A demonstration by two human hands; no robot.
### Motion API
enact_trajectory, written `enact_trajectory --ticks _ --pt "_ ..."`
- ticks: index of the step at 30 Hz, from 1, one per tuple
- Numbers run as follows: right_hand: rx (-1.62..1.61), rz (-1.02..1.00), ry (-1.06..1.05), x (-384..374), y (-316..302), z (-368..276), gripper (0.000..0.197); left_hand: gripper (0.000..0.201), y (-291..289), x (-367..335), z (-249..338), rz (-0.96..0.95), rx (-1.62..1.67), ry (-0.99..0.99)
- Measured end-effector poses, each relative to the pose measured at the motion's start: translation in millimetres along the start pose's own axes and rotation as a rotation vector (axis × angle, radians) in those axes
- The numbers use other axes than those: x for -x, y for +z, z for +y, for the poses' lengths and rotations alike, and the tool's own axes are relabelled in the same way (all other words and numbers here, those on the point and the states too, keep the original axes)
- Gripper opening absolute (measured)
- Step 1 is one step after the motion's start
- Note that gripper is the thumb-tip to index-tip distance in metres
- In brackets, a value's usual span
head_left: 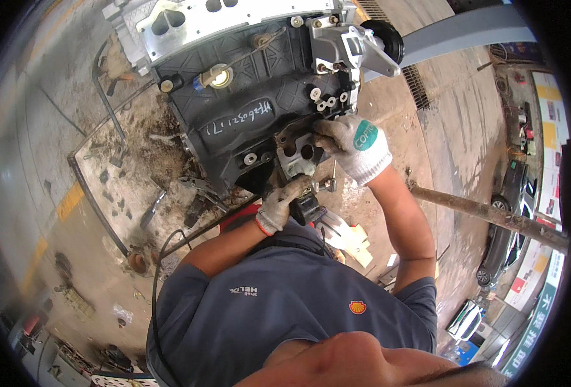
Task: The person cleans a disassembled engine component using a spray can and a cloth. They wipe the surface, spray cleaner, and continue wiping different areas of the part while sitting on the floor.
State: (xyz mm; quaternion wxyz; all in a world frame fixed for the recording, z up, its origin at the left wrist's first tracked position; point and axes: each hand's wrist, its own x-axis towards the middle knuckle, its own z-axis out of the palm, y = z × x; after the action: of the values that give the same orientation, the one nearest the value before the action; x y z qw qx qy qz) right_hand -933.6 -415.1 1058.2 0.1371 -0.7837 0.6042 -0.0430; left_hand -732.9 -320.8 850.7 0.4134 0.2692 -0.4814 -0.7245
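Note:
A large dark engine block fills the upper middle of the view, with handwritten white marks on its side. Against its lower edge sits a grey metal bracket with round holes, and a black block-like piece is at its near end. My left hand, in a soiled white glove, is closed round this near end of the bracket. My right hand, gloved too, has its fingers bent together at the bracket's right edge against the engine. Whatever those fingertips hold is hidden.
A grey beam runs off to the right behind the engine. Lower right, a rusty pole slants across. Left of the engine lies a dirty tray with tools and debris. Cars stand far right, including a dark car.

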Motion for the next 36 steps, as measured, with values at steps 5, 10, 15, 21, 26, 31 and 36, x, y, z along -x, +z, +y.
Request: enact_trajectory --ticks 5,10,15,21,26,31,36 --pt "0.159 -0.151 -0.098 -13.3 -6.6 4.6 0.03 0.036 1.0 1.8 8.3 -0.059 -0.092 0.084" --pt "0.189 -0.149 -0.179 -20.9 -9.1 10.8 0.029 0.037 -1.8 -2.2 11.2 -0.08 -0.283 0.249" --pt "0.176 -0.184 -0.121 -14.9 -12.1 5.9 0.024 0.038 -3.9 -2.8 15.9 -0.07 -0.445 0.291" --pt "0.056 -0.039 -0.07 -8.9 1.0 8.5 0.028 0.041 -3.4 -1.4 -1.0 -0.153 -0.353 0.307" --pt "-0.072 0.005 -0.02 -2.9 6.1 9.0 0.03 0.035 1.4 1.1 -7.4 -0.088 -0.135 0.18" --pt "-0.083 0.011 -0.102 -2.2 11.3 17.2 0.032 0.033 -2.8 1.8 -4.7 -0.104 -0.334 0.263" --pt "0.133 0.015 -0.211 -5.4 2.7 17.5 0.027 0.031 -4.7 0.8 -4.6 -0.063 -0.429 0.358"
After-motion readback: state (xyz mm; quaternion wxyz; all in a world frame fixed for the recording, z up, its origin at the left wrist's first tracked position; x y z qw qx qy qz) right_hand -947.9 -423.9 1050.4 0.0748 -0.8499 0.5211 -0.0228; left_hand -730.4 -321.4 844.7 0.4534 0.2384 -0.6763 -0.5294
